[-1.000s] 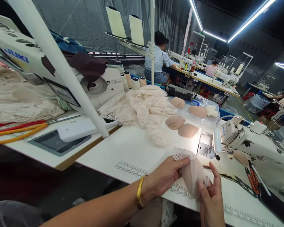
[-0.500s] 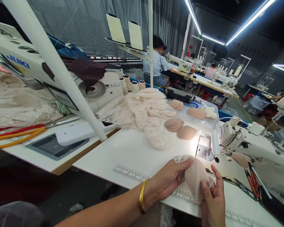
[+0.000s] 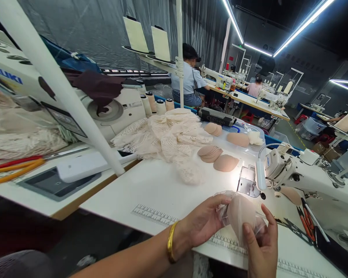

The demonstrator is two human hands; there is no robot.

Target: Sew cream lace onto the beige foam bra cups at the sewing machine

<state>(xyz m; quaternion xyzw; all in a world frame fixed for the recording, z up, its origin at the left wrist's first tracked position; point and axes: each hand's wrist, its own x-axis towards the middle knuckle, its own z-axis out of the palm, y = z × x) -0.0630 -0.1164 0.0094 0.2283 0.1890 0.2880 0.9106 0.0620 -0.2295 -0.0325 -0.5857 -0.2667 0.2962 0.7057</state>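
Beige foam cup (image 3: 241, 212), sleeved in sheer lace (image 3: 223, 211), is held over the near edge of the white table (image 3: 150, 185). Left hand (image 3: 204, 224) pinches its left side; right hand (image 3: 261, 249) grips its lower rim. Slack lace could shift and wrinkle.

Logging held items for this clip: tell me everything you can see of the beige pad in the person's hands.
The beige pad is a smooth, rounded cup that looks like soft moulded foam, with its domed side toward the camera. Thin sheer fabric with a lacy edge is wrapped around it. It is held roughly upright above the near edge of the white table. The left hand pinches its left side and the right hand grips its lower right.
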